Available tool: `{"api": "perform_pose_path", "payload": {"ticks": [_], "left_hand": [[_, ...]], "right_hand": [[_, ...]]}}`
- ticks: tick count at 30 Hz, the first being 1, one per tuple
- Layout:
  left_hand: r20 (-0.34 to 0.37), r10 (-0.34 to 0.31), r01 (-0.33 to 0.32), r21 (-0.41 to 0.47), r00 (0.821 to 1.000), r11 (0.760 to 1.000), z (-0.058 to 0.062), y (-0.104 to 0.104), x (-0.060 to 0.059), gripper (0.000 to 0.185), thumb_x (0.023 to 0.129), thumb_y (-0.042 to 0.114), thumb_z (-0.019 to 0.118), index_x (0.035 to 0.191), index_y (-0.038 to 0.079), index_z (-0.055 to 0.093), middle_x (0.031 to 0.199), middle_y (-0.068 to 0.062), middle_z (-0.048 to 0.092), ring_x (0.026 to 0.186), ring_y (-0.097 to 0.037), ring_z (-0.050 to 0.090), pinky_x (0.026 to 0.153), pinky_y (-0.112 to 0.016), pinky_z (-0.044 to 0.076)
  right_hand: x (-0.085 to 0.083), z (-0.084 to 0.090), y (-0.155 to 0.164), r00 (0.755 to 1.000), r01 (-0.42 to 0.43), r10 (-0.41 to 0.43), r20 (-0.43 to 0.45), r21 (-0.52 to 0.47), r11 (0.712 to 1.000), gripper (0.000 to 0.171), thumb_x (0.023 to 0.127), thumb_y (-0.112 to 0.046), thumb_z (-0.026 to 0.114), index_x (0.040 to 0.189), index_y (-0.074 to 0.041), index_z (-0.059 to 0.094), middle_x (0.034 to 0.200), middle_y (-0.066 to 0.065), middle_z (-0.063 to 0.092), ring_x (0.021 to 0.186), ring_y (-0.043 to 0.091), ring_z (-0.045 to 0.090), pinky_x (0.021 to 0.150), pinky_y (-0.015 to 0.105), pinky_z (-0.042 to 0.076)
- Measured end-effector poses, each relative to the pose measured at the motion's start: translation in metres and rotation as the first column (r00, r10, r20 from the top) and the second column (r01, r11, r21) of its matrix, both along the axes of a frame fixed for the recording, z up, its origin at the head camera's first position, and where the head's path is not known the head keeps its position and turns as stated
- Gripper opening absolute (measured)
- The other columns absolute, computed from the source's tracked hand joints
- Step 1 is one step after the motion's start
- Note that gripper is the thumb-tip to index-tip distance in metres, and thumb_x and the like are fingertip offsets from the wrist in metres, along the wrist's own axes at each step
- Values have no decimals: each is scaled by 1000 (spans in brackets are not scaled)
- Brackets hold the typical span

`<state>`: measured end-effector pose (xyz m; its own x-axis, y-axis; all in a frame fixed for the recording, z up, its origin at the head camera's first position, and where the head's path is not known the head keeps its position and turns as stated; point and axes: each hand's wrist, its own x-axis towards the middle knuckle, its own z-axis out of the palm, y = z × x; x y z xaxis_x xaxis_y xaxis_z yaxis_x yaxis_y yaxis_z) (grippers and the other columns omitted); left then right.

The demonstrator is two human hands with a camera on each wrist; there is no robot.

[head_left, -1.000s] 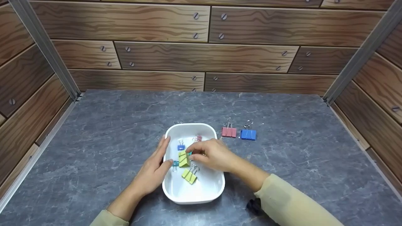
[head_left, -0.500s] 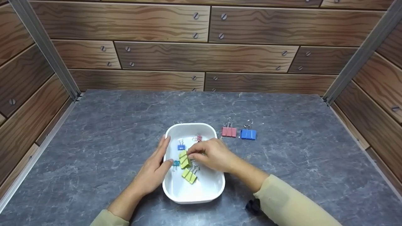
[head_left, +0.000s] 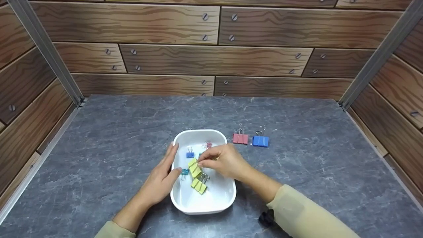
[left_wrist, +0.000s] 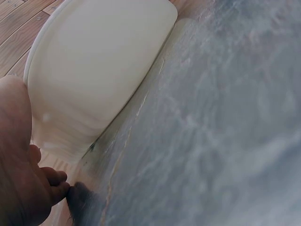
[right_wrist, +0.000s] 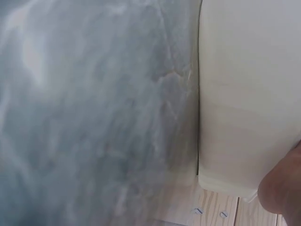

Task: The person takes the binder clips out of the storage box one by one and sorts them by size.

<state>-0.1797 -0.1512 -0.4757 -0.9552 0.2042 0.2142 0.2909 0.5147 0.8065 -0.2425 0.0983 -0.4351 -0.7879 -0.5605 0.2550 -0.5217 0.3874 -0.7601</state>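
Inside a white plastic tub [head_left: 219, 195] my right hand [head_left: 226, 162] pinches a large yellow binder clip [head_left: 195, 168] between thumb and forefinger. The clip is tilted, its lower end right at a second yellow binder clip [head_left: 199, 186] that lies in the tub. My left hand [head_left: 162, 177] rests against the tub's left side with fingers extended, the thumb reaching over the rim beside a small teal binder clip [head_left: 185, 172]. A small blue binder clip [head_left: 190, 154] and a small pink one [head_left: 208, 145] lie farther back. The right fingers partly hide the middle of the tub.
To the right of the tub, a large red binder clip [head_left: 240, 138] and a large blue binder clip [head_left: 260, 141] stand on the grey marbled table [head_left: 132, 132]. A black object [head_left: 266, 218] shows by the right sleeve. Wood-patterned walls [head_left: 211, 59] enclose the table.
The pinched yellow clip has shifted slightly down and tilted further, its lower end closer to the other yellow clip. My left hand keeps its place on the tub.
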Motion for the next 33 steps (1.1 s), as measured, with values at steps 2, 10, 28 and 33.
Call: {"api": "perform_pose_path", "payload": {"ticks": [2, 10, 28, 33], "left_hand": [[8, 2, -2, 0, 1000, 1000, 0, 0, 0, 71, 107, 19, 55, 171, 19, 23, 176, -9, 14, 160, -29, 19, 127, -54, 22], [-23, 0, 0, -5, 1000, 1000, 0, 2, 0, 72, 106, 17, 55, 171, 16, 24, 176, -11, 14, 160, -33, 20, 126, -57, 22], [6, 20, -20, -12, 1000, 1000, 0, 1, 0, 72, 107, 18, 56, 171, 20, 23, 177, -8, 14, 161, -28, 17, 128, -54, 20], [40, 21, -20, -20, 999, 1000, 1, 1, 0, 72, 108, 19, 55, 171, 23, 22, 177, -7, 13, 161, -23, 15, 128, -51, 19]], "right_hand": [[0, 0, 0, 1000, 9, -9, 11, -34, 999, 6, 90, -18, 86, 92, -12, 86, 85, -9, 79, 77, 5, 67, 68, 21, 55], [-1, -2, 4, 999, 45, -42, 23, -114, 992, 2, 90, -12, 86, 91, -11, 84, 84, -5, 78, 78, 10, 69, 72, 29, 59], [-4, 46, 34, 986, 105, -52, 159, -346, 932, 18, 93, -1, 79, 110, 5, 78, 100, 14, 79, 82, 17, 73, 77, 31, 63], [-8, 61, 54, 986, 126, -76, 150, -360, 924, 22, 92, 2, 78, 113, 9, 75, 102, 18, 78, 81, 18, 73, 75, 31, 63]]}}
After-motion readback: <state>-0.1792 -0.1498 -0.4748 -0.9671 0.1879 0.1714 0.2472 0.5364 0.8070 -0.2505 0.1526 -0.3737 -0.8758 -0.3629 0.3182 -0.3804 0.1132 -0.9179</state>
